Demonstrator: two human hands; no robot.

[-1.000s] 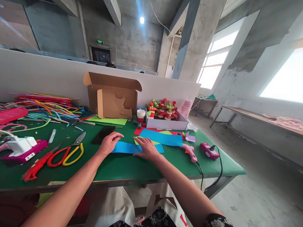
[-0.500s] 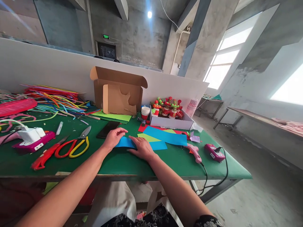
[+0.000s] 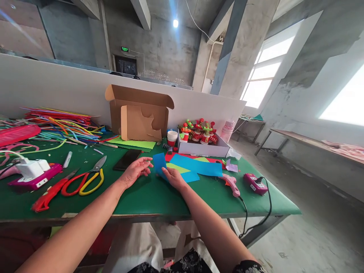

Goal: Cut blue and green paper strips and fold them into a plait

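Note:
My right hand (image 3: 174,178) grips a strip of blue paper (image 3: 159,163), its left end lifted off the table and tilted up. Just left of that raised end is my left hand (image 3: 137,170), fingers apart and slightly curled, with nothing in it. Behind and to the right lie another blue strip (image 3: 196,164) and a yellow-green paper piece (image 3: 178,168), partly over red paper. A black phone (image 3: 127,159) rests beyond my left hand. Scissors with red and yellow handles (image 3: 91,182) lie to its left.
A red-handled cutter (image 3: 52,194) and a purple power strip (image 3: 36,178) lie at left. At right are a pink glue gun (image 3: 231,183) and a purple socket block (image 3: 255,183) with a cable. Behind stand a cardboard box (image 3: 139,122), paper cups (image 3: 172,137) and a white tray (image 3: 199,149) of small figures.
The blue strip's left end has come up off the table. My left hand has let go of it and opened; my right hand has closed on the strip.

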